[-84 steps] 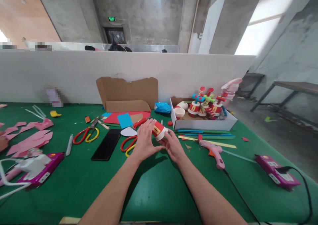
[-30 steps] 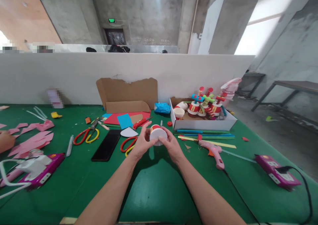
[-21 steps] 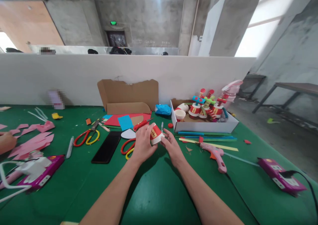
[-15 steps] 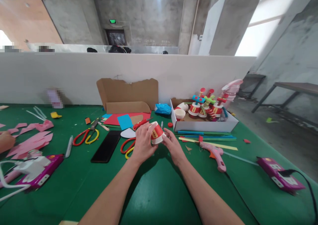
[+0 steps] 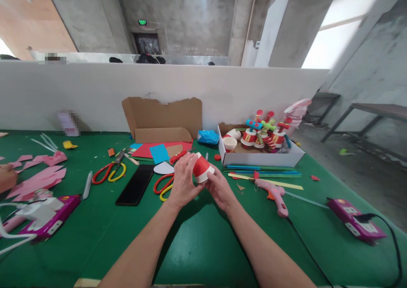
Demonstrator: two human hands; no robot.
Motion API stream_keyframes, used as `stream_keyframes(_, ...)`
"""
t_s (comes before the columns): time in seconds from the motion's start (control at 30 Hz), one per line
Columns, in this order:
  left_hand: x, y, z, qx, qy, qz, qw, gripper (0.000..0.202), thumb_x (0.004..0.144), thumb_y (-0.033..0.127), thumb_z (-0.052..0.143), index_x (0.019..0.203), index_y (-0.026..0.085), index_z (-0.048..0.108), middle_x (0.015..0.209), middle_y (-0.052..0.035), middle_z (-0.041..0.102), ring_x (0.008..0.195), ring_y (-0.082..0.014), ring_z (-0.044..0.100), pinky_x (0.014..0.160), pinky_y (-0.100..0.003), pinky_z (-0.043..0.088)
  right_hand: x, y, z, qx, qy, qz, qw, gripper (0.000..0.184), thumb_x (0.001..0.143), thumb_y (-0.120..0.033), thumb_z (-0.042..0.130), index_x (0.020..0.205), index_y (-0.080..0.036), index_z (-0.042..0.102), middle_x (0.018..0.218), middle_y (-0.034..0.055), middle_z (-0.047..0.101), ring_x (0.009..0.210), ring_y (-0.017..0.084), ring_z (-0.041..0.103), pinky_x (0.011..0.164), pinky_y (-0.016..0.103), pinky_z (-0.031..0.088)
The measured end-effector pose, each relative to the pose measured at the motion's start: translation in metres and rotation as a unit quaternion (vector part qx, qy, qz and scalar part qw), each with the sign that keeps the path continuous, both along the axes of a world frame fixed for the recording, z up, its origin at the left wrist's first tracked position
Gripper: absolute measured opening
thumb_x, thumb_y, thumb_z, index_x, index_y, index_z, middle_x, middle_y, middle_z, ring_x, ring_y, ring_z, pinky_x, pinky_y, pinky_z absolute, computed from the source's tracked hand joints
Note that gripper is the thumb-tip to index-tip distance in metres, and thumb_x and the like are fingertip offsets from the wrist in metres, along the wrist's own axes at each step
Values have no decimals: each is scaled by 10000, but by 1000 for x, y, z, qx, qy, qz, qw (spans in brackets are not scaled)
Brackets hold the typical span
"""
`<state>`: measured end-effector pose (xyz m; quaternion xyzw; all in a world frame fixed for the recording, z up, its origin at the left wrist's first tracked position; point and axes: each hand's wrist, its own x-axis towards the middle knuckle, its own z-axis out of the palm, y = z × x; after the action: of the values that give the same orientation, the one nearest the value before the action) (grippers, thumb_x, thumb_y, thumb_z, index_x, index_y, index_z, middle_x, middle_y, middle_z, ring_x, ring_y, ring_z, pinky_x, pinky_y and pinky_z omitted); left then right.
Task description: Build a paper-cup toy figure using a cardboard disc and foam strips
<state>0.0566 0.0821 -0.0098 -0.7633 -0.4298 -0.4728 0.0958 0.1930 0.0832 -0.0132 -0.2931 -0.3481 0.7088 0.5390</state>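
A red and white paper cup (image 5: 202,167) is held tilted above the green table, its white rim pointing down and to the right. My left hand (image 5: 184,177) wraps around its left side. On the rim's lower right, my right hand (image 5: 220,189) grips with thumb and fingers. Part of the cup is hidden behind the left fingers. Just left of my left hand lie red and yellow handled scissors (image 5: 164,186), partly covered by it. A white paper piece (image 5: 163,168) and a black phone (image 5: 135,185) rest further left.
A white box (image 5: 263,159) at the back right holds decorated cup figures. A pink glue gun (image 5: 276,195) with a cord lies on the right, near a purple power strip (image 5: 356,220). Pink paper pieces (image 5: 38,182) and another person's hand (image 5: 6,178) are at far left.
The cup has turned in my hands: its printed label faced me before, and now a plain red side does. My right hand has moved slightly left and closed onto the rim.
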Motion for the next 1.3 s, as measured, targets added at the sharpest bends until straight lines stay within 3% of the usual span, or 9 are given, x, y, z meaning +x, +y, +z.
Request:
stream_keyframes(0.2, -1, 0, -1, -11, 14, 23, 1000, 814, 785, 334, 622, 1441, 255, 147, 1335, -159, 397, 1243, -334, 393, 1015, -514, 342, -5, -2, -2, 73, -72, -54, 993, 701, 602, -357, 800, 1232, -267, 507, 1221, 44, 608, 1133, 228, 554, 991, 365, 416)
stream_keyframes(0.33, -4, 2, -2, -5, -8, 15, 1000, 818, 756, 244, 637, 1438, 260, 185, 1306, -150, 418, 1223, -318, 413, 1005, -498, 369, 2, 2, -2, 7, -33, -4, 999, 615, 718, -649, 600, 1193, -263, 540, 1202, 54, 627, 1063, 215, 599, 894, 357, 473)
stream_keyframes(0.4, -4, 1, -1, -3, -14, 4, 1000, 810, 747, 204, 636, 1433, 267, 209, 1295, -144, 421, 1223, -310, 413, 1004, -487, 380, 5, 4, -1, -28, -13, 35, 999, 606, 762, -709, 486, 1137, -242, 579, 1108, 62, 673, 977, 202, 637, 856, 350, 485)
stream_keyframes(0.53, -3, 0, 3, -8, -23, -14, 1000, 812, 742, 188, 636, 1430, 278, 216, 1276, -136, 425, 1204, -298, 426, 993, -477, 399, 4, 4, -3, -61, 7, 95, 994, 492, 780, -625, 559, 1011, -199, 644, 919, 54, 723, 837, 175, 671, 836, 321, 489)
stream_keyframes(0.8, -2, -1, 3, -23, -14, -18, 999, 771, 754, 182, 623, 1422, 257, 246, 1266, -141, 436, 1192, -290, 435, 998, -470, 390, -1, 3, -9, -79, 42, 84, 992, 396, 778, -517, 633, 990, -183, 664, 937, 58, 732, 837, 173, 678, 824, 305, 502)
stream_keyframes(0.97, -2, 0, -1, -46, -25, -62, 997, 902, 702, 422, 730, 1432, 251, 228, 1439, -173, 316, 1336, -352, 302, 1083, -551, 247, 4, 5, -6, -68, 50, 70, 994, 437, 739, -509, 673, 1038, -191, 645, 1011, 54, 713, 830, 176, 668, 805, 311, 512)
stream_keyframes(1.03, -3, 2, -3, -91, -118, -99, 984, 973, 666, 537, 724, 1438, 242, 211, 1480, -181, 255, 1355, -355, 281, 1084, -531, 269, 6, 6, -6, -44, 38, 46, 997, 449, 698, -478, 721, 1049, -213, 632, 1035, 40, 702, 842, 176, 663, 803, 313, 513)
stream_keyframes(1.13, -6, 10, -8, -164, -296, -117, 934, 918, 704, 572, 672, 1434, 258, 212, 1483, -164, 265, 1329, -314, 348, 1049, -472, 353, 6, 7, -7, -10, 1, 16, 1000, 443, 648, -414, 775, 1023, -230, 629, 1052, 26, 684, 885, 175, 648, 813, 308, 513)
stream_keyframes(1.3, -11, 19, -10, -274, -418, -174, 848, 838, 678, 457, 729, 1377, 247, 317, 1272, -122, 530, 1130, -255, 555, 914, -387, 484, 2, 5, -6, 58, -40, -38, 997, 543, 592, -272, 818, 1091, -271, 603, 1224, 21, 610, 1026, 188, 601, 864, 305, 504)
